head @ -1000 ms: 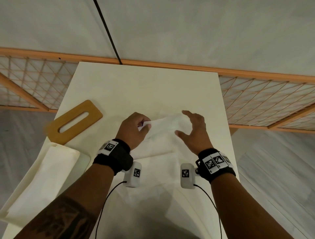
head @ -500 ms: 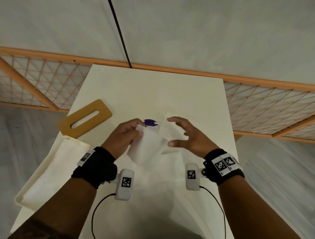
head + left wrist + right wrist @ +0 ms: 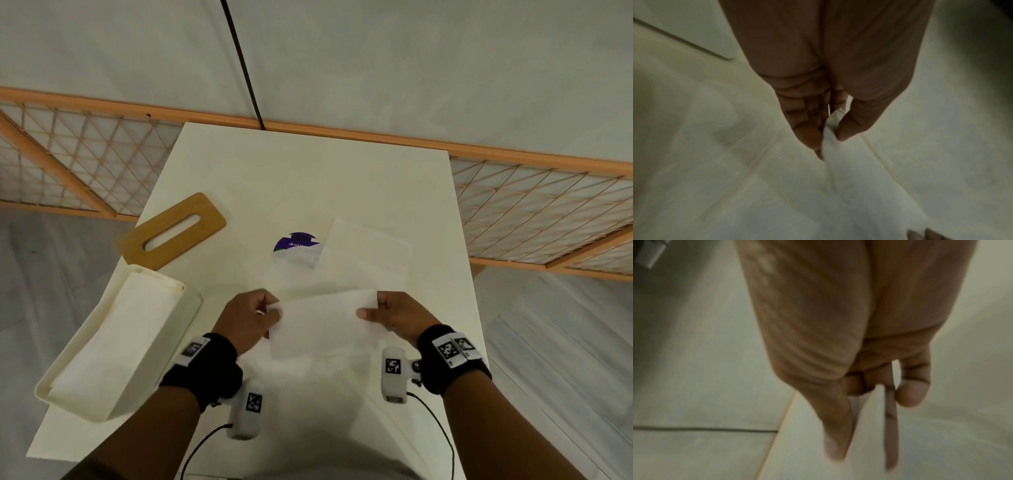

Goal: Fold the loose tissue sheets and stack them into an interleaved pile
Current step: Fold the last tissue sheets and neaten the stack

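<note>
I hold one white tissue sheet (image 3: 318,325) stretched between both hands just above the table. My left hand (image 3: 263,313) pinches its left edge between thumb and fingers; the left wrist view shows the tissue sheet (image 3: 838,154) caught in that pinch. My right hand (image 3: 373,310) pinches the right edge, thumb on top. In the right wrist view the sheet (image 3: 869,418) runs between thumb and fingers. More loose tissue sheets (image 3: 363,260) lie flat on the table beyond my hands.
A white tissue box (image 3: 113,346) with tissue inside sits at the table's left edge. Its wooden slotted lid (image 3: 171,231) lies behind it. A purple-printed packet (image 3: 294,241) peeks out under the loose sheets. A wooden lattice rail (image 3: 534,205) borders the table (image 3: 308,178).
My left hand lifted a sheet off the pile and drew it toward me. My right hand, open before, now pinches the sheet's other edge, and the sheet is spread wide.
</note>
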Demonstrator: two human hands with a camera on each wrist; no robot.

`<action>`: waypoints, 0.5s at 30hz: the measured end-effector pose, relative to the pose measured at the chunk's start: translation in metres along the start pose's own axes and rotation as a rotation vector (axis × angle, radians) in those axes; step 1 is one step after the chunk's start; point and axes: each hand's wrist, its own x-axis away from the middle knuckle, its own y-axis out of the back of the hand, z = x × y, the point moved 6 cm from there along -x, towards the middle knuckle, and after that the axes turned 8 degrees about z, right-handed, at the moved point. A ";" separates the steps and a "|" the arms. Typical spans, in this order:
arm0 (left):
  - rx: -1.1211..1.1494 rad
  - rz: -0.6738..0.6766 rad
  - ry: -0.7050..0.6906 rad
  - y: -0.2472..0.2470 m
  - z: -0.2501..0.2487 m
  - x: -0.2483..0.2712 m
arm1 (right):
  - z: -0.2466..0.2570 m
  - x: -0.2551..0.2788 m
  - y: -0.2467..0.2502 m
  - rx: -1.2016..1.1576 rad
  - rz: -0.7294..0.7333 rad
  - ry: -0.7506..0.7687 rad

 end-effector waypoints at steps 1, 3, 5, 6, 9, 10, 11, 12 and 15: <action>-0.044 0.005 0.037 -0.007 0.008 0.001 | -0.012 -0.008 -0.001 0.098 -0.031 -0.033; -0.104 0.005 0.089 -0.018 0.019 0.001 | -0.030 -0.019 -0.002 0.300 -0.123 -0.115; -0.184 -0.027 0.092 -0.023 0.022 -0.004 | -0.036 -0.022 -0.004 0.385 -0.244 -0.138; -0.225 -0.035 0.090 -0.024 0.022 -0.007 | -0.036 -0.022 -0.005 0.392 -0.284 -0.132; -0.428 -0.005 0.099 -0.031 0.018 -0.017 | -0.037 -0.024 -0.008 0.380 -0.351 -0.148; -0.532 0.012 0.074 -0.035 0.015 -0.021 | -0.038 -0.026 -0.009 0.386 -0.356 -0.156; -0.626 0.027 0.027 -0.041 0.007 -0.024 | -0.039 -0.028 -0.011 0.398 -0.352 -0.165; -0.707 0.046 -0.039 -0.048 -0.001 -0.028 | -0.039 -0.028 -0.012 0.409 -0.354 -0.165; -0.887 0.175 -0.163 -0.075 -0.023 -0.040 | -0.041 -0.025 -0.013 0.396 -0.375 -0.164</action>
